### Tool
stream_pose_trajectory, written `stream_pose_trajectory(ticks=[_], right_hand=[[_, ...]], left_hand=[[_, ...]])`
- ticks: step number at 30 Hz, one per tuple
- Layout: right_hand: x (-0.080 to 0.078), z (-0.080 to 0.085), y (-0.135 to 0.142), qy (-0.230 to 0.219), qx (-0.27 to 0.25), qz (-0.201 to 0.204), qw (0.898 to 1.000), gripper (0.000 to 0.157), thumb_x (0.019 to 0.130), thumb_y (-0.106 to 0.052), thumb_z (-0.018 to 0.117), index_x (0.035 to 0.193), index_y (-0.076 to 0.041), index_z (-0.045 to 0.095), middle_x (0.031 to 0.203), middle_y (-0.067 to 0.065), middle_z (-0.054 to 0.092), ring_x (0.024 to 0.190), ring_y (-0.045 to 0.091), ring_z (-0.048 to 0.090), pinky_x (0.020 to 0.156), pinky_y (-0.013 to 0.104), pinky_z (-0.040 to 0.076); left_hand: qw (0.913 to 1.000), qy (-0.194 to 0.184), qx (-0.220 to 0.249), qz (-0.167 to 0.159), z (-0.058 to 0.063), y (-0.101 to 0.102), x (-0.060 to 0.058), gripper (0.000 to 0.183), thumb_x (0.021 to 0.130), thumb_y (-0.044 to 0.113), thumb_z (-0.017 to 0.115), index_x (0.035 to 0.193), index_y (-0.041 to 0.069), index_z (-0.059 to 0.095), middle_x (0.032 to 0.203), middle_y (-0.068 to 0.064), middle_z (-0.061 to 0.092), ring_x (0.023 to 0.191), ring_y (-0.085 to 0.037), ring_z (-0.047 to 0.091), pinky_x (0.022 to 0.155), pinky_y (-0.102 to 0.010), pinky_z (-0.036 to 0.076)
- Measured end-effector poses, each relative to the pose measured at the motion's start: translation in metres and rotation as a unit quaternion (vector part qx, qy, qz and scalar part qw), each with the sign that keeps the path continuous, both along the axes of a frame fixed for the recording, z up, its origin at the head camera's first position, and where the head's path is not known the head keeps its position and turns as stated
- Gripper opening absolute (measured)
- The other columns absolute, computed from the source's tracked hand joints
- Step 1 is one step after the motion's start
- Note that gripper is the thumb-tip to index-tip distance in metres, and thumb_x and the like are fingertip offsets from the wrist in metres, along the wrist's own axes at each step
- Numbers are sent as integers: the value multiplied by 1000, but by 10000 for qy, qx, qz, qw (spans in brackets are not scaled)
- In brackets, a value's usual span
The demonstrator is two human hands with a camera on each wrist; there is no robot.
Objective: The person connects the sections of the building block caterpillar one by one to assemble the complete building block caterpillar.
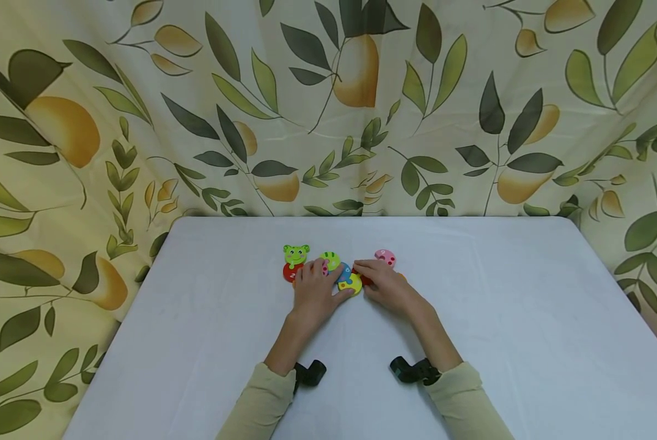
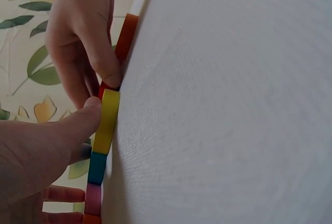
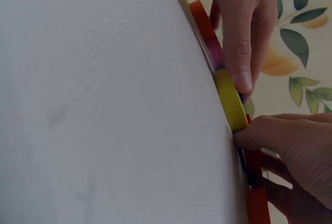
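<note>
A row of flat, colourful caterpillar puzzle pieces lies on the table, with a green smiling head piece (image 1: 296, 253) at its left end. My left hand (image 1: 315, 294) rests over the row, fingers extended across it and partly covering it. Its thumb touches the yellow spotted piece (image 1: 350, 284), beside a blue piece (image 1: 344, 272). My right hand (image 1: 390, 286) pinches a red piece (image 3: 253, 164) right beside the yellow one, thumb on the near edge and fingers behind. A pink spotted piece (image 1: 385, 256) shows beyond the right hand, which hides part of the row.
The white-covered table (image 1: 504, 318) extends around the row, its back edge not far beyond the pieces. Behind it hangs a curtain (image 1: 328, 153) printed with leaves and fruit. A dark wrist camera (image 1: 310, 373) sits on the left wrist, another (image 1: 411, 370) on the right.
</note>
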State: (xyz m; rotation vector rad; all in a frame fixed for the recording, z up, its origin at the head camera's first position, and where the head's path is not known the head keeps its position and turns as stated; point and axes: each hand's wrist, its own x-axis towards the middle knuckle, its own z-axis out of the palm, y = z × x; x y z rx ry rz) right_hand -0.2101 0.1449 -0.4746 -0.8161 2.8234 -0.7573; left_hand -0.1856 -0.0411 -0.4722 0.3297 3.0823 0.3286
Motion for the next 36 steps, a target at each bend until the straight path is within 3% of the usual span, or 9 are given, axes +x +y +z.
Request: stream_pose_trajectory(ticks=[4, 9, 16, 19, 23, 27, 31, 36], right_hand=[[3, 1, 1, 12, 191, 128, 9997, 51, 92, -8, 62, 141, -1, 49, 148, 14, 47, 138, 34, 42, 110, 49, 40], [9, 2, 3, -210, 553, 299, 9978, 56, 97, -13, 54, 149, -4, 36, 157, 13, 34, 147, 35, 28, 115, 51, 31], [14, 7, 3, -542, 561, 303, 9965, 60, 98, -17, 52, 152, -6, 28, 161, 11, 26, 150, 35, 18, 119, 56, 22], [12, 12, 4, -696, 251, 22, 9973, 59, 97, -17, 55, 151, -7, 34, 159, 10, 30, 149, 33, 22, 118, 54, 25], [7, 16, 11, -445, -358, -776, 9953, 53, 95, -15, 60, 144, -5, 44, 154, 14, 39, 144, 35, 33, 112, 53, 36], [2, 14, 22, -210, -470, -1391, 9889, 52, 94, -14, 60, 143, -4, 46, 153, 18, 36, 141, 39, 33, 110, 55, 38], [-1, 10, 29, -260, -428, -1499, 9874, 54, 95, -15, 59, 144, -3, 43, 157, 18, 30, 144, 41, 29, 110, 56, 36], [-3, 5, 34, -460, -381, -1546, 9862, 50, 97, -14, 56, 144, -1, 44, 155, 20, 32, 143, 42, 31, 110, 56, 36]], left_hand=[[10000, 52, 22, 15, -1, 0, 0, 65, 87, 59, 59, 144, 31, 47, 142, -13, 43, 134, -32, 36, 110, -52, 36], [9999, 123, -63, 26, -1, 1, 1, 65, 86, 61, 59, 143, 31, 49, 142, -12, 44, 133, -32, 38, 109, -52, 37], [9999, 131, -110, 25, -2, 1, 0, 65, 86, 61, 59, 143, 32, 48, 142, -12, 44, 133, -32, 38, 110, -51, 36], [9999, 131, -63, 17, -4, 1, 0, 66, 86, 61, 60, 143, 31, 48, 142, -12, 44, 133, -31, 37, 110, -51, 36], [10000, 57, 13, 49, -5, 3, -1, 66, 86, 60, 61, 144, 30, 47, 143, -13, 42, 134, -32, 36, 111, -53, 34], [9998, -194, 102, 41, -6, 7, 0, 66, 88, 55, 61, 146, 31, 43, 151, -11, 36, 142, -32, 29, 114, -62, 27], [9985, -449, -23, -313, -6, 12, 1, 59, 94, 43, 58, 149, 37, 37, 159, -5, 28, 150, -32, 19, 113, -69, 20], [9945, -662, -301, -757, 0, 15, 3, 49, 99, 35, 50, 146, 41, 39, 161, 0, 28, 151, -34, 17, 111, -73, 17]])
